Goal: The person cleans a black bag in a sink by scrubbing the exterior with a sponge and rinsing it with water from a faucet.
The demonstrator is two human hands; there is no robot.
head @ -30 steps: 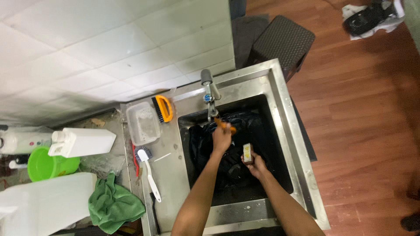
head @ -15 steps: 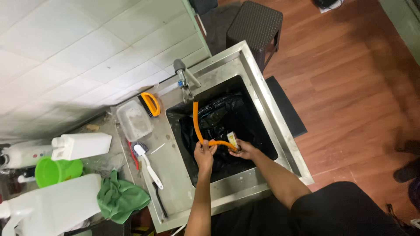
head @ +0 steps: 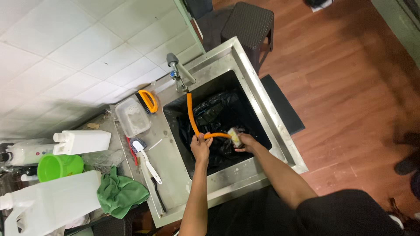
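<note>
The steel sink (head: 258, 100) fills the middle of what I see, its deep basin holding a heap of black cloth (head: 218, 118) that looks wet and shiny. From the tap (head: 177, 70) at about eleven o'clock of the basin, an orange hose (head: 191, 116) runs down and bends toward me. My left hand (head: 200, 146) is closed around the hose at its bend, at about seven o'clock in the basin, and my right hand (head: 247, 142) grips a small pale scrubbing block (head: 235, 137) at five o'clock, right where the hose end (head: 221, 135) arrives. I judge the work goes best if I keep the hose low and its mouth pointed at the spot I rub, so water lands on the cloth and not over the rim. On the counter at nine o'clock lie big white jugs (head: 52, 203), capped, their contents hidden, and a green bowl (head: 59, 166) whose inside I cannot read. Closer to the tap sits a clear plastic tub (head: 132, 118) with a pale residue in it. Beside it rest a green rag (head: 118, 194), an orange-handled brush (head: 146, 100) and a white-handled brush (head: 144, 155).
</note>
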